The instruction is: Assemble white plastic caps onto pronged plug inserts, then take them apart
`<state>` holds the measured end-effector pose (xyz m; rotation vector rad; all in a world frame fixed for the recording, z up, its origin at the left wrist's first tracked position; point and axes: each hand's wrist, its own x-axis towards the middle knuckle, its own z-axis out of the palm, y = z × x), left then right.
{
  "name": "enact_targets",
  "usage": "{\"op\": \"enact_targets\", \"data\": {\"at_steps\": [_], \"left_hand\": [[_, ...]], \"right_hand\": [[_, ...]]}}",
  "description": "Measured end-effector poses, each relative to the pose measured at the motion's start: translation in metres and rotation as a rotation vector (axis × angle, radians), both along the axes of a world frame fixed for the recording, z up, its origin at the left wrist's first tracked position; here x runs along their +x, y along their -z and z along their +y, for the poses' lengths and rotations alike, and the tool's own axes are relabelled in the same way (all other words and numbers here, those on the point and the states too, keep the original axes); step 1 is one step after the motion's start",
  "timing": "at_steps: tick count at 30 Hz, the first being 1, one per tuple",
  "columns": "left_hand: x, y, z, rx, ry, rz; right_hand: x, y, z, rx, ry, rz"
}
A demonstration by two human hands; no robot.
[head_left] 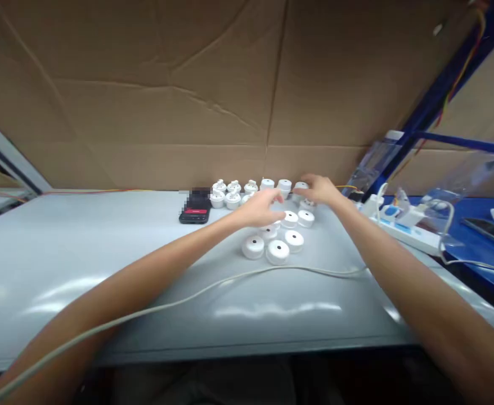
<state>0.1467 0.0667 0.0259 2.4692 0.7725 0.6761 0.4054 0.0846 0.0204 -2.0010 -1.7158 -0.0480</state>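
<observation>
Several white, round, cap-like pieces with a dark centre hole, among them a front cap (278,252), lie in a loose group on the grey table (154,337). My left hand (260,209) reaches over this group, thumb and fingers apart, with nothing visible between them; it hides some of the pieces. At the back right, my right hand (320,189) has its thumb and fingers around the sides of a white round cap (301,185). Beneath that hand lies another white piece (307,204). Left of the caps stand several white round pieces with raised tops (232,199).
A black phone (195,208) lies left of the white pieces. One pale cable (213,287) crosses the table and my left forearm. To the right is a white power strip (411,233) with plugs and cords. Brown cardboard (166,112) walls the back; a blue frame (416,124) rises at right.
</observation>
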Motion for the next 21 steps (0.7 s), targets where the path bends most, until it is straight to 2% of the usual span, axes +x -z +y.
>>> {"op": "enact_targets", "data": {"at_steps": [2,4,6,7,9,11,15,19,21], "left_hand": [[-0.003,-0.005,0.002,0.005,-0.012,-0.034],[-0.006,-0.011,0.003,0.034,-0.026,-0.072],[-0.008,-0.016,0.001,0.106,-0.037,-0.100],[-0.010,-0.019,-0.002,0.158,-0.045,-0.093],[-0.012,-0.025,-0.008,0.282,-0.092,-0.033],[-0.015,-0.032,-0.015,0.428,-0.161,0.067],[-0.020,-0.044,-0.022,0.674,-0.220,0.164],[-0.022,-0.045,-0.018,0.748,-0.221,0.199],[-0.022,-0.043,-0.015,0.743,-0.229,0.148]], "right_hand": [[-0.001,-0.007,0.004,-0.007,0.003,0.011],[-0.007,-0.016,-0.001,0.087,0.054,0.074],[-0.023,-0.024,-0.013,0.207,0.051,0.273],[-0.034,-0.027,-0.021,0.233,-0.016,0.449],[-0.060,-0.031,-0.039,0.114,-0.250,0.830],[-0.084,-0.034,-0.054,0.008,-0.355,1.027],[-0.110,-0.044,-0.070,-0.068,-0.409,1.229],[-0.123,-0.053,-0.074,-0.161,-0.388,1.310],[-0.133,-0.052,-0.076,-0.077,-0.367,1.274]]}}
